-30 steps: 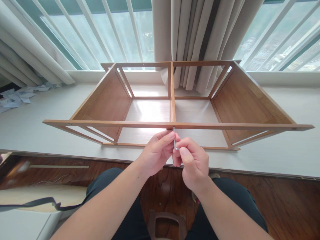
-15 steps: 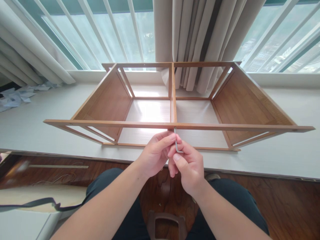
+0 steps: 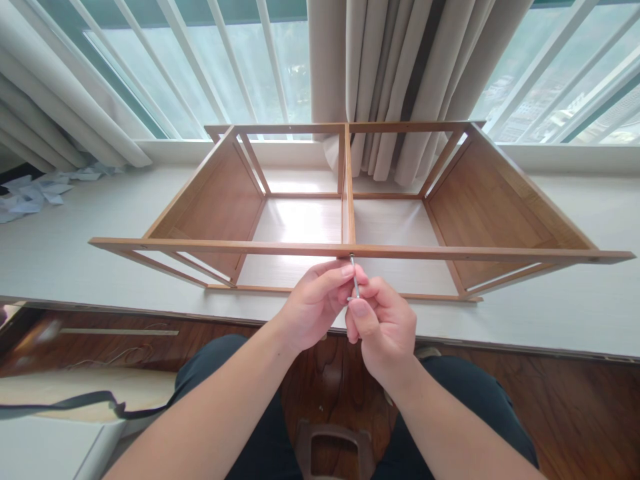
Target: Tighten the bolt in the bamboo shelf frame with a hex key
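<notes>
Both hands pinch a hex key: left hand at 9 o'clock, right hand at 5. Its tip meets the frame rail at 12 o'clock.

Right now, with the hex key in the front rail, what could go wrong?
The hex key is pinched by fingertips only, right hand and left hand, so it may slip out of the screw. The wooden frame lies loose on the white ledge and could shift under pressure.

The right hand rotated the hex key seated under the front rail: its short arm swung from pointing right to hidden behind the fingers. The thumb rose slightly.
</notes>
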A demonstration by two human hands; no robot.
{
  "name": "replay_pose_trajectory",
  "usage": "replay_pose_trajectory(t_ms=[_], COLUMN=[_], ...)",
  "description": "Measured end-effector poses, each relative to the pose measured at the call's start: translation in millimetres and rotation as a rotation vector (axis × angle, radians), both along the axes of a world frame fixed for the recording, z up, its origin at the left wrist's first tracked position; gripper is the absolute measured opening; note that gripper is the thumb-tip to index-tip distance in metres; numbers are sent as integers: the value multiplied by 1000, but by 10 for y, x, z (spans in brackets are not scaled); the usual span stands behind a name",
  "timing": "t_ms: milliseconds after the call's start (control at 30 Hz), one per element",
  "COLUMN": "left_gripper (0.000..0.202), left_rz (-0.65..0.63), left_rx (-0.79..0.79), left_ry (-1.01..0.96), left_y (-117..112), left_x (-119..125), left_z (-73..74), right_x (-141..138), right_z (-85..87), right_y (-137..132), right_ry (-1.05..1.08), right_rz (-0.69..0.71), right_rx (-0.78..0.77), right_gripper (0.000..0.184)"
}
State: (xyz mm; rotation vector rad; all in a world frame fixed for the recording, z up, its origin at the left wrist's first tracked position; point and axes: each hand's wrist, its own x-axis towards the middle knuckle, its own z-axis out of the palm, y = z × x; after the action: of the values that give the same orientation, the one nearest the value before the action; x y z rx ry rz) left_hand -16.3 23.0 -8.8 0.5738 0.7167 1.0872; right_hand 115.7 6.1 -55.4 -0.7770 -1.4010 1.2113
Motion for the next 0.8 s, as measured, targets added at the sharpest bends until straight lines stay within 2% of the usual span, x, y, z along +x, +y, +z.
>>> replay_pose_trajectory(t_ms=[200, 333, 433, 800], left_gripper=[21, 22, 23, 19], left_rz=[-23, 35, 19, 23], left_rx=[24, 22, 26, 33], left_ry=[-2, -7, -25, -24], left_y=[16, 25, 24, 3], left_x=[-5, 9, 16, 16], left_z=[-3, 18, 25, 18], right_x=[-46, -48, -40, -24], right_z=[122, 212, 232, 237], right_y=[32, 66, 89, 87], right_ry=[-65, -172, -219, -208], right_rz=[-74, -198, -264, -260], right_rx=[84, 194, 246, 300], right_gripper=[25, 26, 28, 27])
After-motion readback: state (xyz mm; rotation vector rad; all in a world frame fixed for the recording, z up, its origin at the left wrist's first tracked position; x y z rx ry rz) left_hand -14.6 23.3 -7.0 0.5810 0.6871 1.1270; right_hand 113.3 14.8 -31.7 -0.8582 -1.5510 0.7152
